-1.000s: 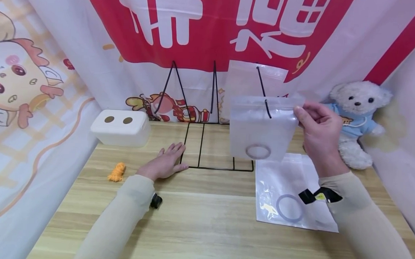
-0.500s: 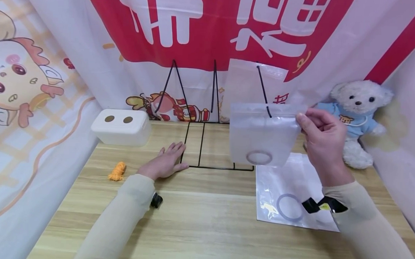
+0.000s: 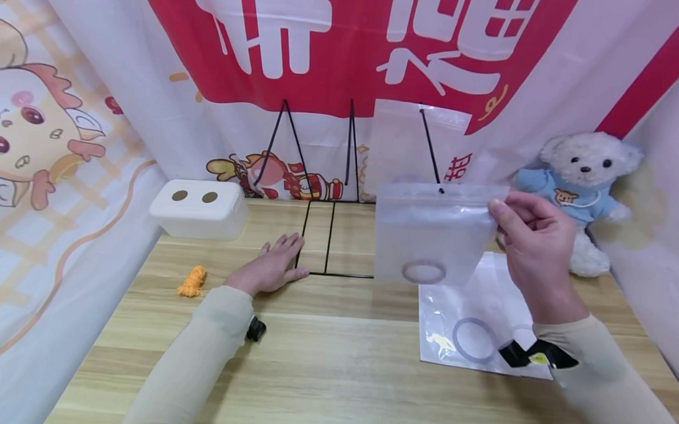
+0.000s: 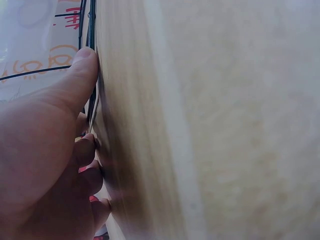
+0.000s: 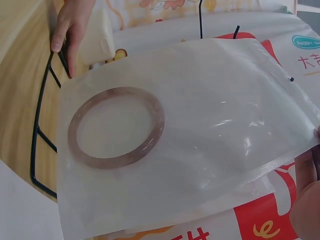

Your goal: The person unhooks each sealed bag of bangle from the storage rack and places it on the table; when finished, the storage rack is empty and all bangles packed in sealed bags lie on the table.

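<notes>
A frosted zip bag (image 3: 428,234) with a pinkish bangle (image 3: 423,272) inside hangs in front of the black wire rack (image 3: 330,236). My right hand (image 3: 532,243) pinches the bag's upper right corner between thumb and fingers. The tip of the right-hand hook (image 3: 438,168) pokes through near the bag's top edge; the right wrist view shows that tip (image 5: 291,79) at the hole. Farther back on the same hook hangs another pale bag (image 3: 395,139). My left hand (image 3: 273,264) rests with fingers spread on the left front corner of the rack's base, thumb against the wire in the left wrist view.
A second zip bag (image 3: 454,303) with a bangle lies on the table (image 3: 322,373) at right. A white teddy bear (image 3: 581,195) in a blue top sits behind it. A white box (image 3: 199,210) and an orange cord bundle (image 3: 192,282) are at left. Printed cloth (image 3: 126,55) hangs behind.
My right hand has drawn the bag forward and down along the hook, from farther up it to its tip. My left hand stays where it was on the rack's base.
</notes>
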Motion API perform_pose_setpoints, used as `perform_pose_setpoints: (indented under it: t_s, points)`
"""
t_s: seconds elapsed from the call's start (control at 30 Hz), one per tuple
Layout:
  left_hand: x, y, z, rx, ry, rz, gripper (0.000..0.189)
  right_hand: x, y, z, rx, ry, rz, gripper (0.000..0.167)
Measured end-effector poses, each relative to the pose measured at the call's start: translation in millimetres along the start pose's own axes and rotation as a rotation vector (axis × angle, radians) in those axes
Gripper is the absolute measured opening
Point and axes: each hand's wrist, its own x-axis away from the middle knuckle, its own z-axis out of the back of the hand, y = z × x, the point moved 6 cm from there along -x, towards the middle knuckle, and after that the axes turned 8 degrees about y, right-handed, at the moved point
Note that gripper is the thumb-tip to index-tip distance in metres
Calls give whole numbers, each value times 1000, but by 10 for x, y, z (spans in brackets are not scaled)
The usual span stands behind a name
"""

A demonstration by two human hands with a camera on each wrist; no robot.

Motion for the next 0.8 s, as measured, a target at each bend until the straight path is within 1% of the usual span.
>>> perform_pose_setpoints:
  t_s: [0.2, 0.3, 0.53, 0.6, 0.63, 0.67, 0.7, 0.73, 0.8]
  points:
    - [3, -6, -2, 3, 2, -3, 84, 92, -73, 25, -48, -12, 42, 17]
    - [3, -3, 8, 3, 3, -3, 84, 140, -105, 36, -75, -29, 60, 16]
    - [-13, -10, 15, -6, 0, -4, 85, 307, -195, 51, -120, -124, 120, 21]
    - [-17, -14, 10, -6, 0, -5, 85, 362, -211, 62, -112, -125, 121, 23]
    - [-15, -13, 11, -5, 1, -8, 85, 388, -209, 69, -128, -124, 112, 24]
    - [-14, -12, 10, -3, 1, -9, 85, 415, -209, 79, -114, -115, 100, 25]
    - [-13, -11, 8, -2, 0, -10, 85, 441, -205, 86, -126, -123, 95, 26]
    - [-13, -11, 5, 0, 0, -11, 85, 467, -201, 93, -131, -134, 93, 24]
    - [-12, -9, 2, 0, 0, -13, 84, 527, -202, 99, -123, -169, 105, 24]
